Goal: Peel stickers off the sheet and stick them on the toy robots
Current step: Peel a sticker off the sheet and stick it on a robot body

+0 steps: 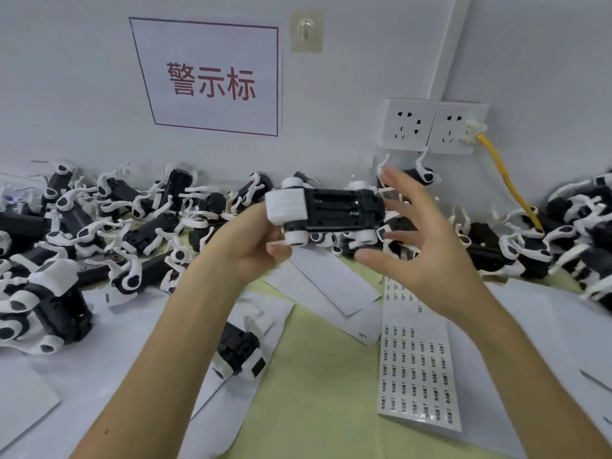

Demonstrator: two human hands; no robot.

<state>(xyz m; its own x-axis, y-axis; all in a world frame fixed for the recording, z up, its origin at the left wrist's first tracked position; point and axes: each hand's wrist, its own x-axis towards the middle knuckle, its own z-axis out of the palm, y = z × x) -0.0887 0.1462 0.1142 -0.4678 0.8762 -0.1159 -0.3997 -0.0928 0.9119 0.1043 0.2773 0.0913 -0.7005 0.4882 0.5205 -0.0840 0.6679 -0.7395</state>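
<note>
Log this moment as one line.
left hand: holds toy robot, underside showing | right hand: open beside it | sticker sheet: flat on table

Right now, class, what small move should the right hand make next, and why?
Probably lower the right hand to the sticker sheet and peel one sticker. The left hand grips the toy robot, black underside up, while the right hand's fingers are spread and appear to hold nothing.
</note>
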